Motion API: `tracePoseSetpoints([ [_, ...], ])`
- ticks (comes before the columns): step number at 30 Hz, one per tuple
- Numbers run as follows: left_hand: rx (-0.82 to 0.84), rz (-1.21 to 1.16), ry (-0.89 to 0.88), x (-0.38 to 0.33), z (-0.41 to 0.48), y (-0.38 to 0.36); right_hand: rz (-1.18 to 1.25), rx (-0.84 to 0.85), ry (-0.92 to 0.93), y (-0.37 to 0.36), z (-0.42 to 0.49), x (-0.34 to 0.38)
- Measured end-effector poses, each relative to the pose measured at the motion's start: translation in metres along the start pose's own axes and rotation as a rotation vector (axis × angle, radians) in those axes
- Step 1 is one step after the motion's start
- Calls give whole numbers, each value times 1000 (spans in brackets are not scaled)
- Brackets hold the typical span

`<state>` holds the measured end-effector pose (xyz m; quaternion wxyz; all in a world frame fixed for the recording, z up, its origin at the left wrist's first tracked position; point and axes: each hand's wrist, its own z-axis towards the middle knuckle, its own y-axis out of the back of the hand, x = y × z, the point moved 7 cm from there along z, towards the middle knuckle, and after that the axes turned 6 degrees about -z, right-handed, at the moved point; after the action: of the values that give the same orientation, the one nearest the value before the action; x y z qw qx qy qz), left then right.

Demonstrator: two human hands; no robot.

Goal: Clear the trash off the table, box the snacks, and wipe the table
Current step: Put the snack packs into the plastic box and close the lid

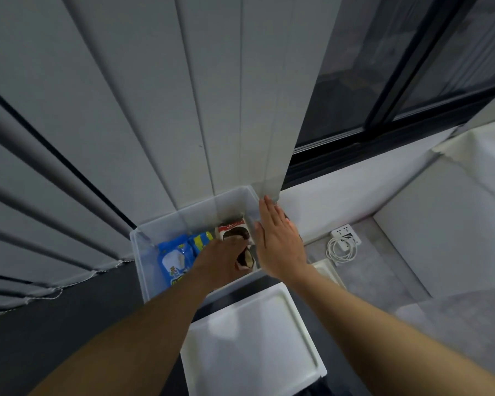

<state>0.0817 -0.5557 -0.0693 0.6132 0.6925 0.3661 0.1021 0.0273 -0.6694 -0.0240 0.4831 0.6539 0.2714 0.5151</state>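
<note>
down at lower centre, the clear box (166, 218) holds the snacks: blue packets (174, 257) on its left side, a chocolate pack (235, 227) on its right. left grip (220, 260) is reaching in onto the chocolate pack, fingers too shadowed to read, so pinching or just touching, can't tell. right grip (277, 241) is flat, fingers straight and together, against the box's right wall. these packs look light, crinkly and easy to crush, i'd say, so take them by the edges. white lid (252, 338) lies just below the box.
</note>
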Motion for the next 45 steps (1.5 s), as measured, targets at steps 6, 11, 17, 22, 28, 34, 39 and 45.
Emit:
tracePoseSetpoints([
  [6,13,80,-27,12,5,-7,19,1,-15,1,1,-1],
  [11,-23,182,58,0,9,-1,25,8,-21,2,1,0],
  [17,-19,142,54,-6,8,9,27,1,-25,2,1,0],
  [22,196,18,-172,-7,2,1,31,-7,-34,2,1,0],
  [28,105,215,-33,6,22,-4,45,-2,-32,2,1,0],
  [34,142,207,-25,12,17,-23,45,5,-32,1,1,-1],
  [39,219,101,-42,12,3,-14,42,12,-28,1,0,-2],
  [45,216,6,49,18,-22,14,-7,86,-31,1,2,-2],
])
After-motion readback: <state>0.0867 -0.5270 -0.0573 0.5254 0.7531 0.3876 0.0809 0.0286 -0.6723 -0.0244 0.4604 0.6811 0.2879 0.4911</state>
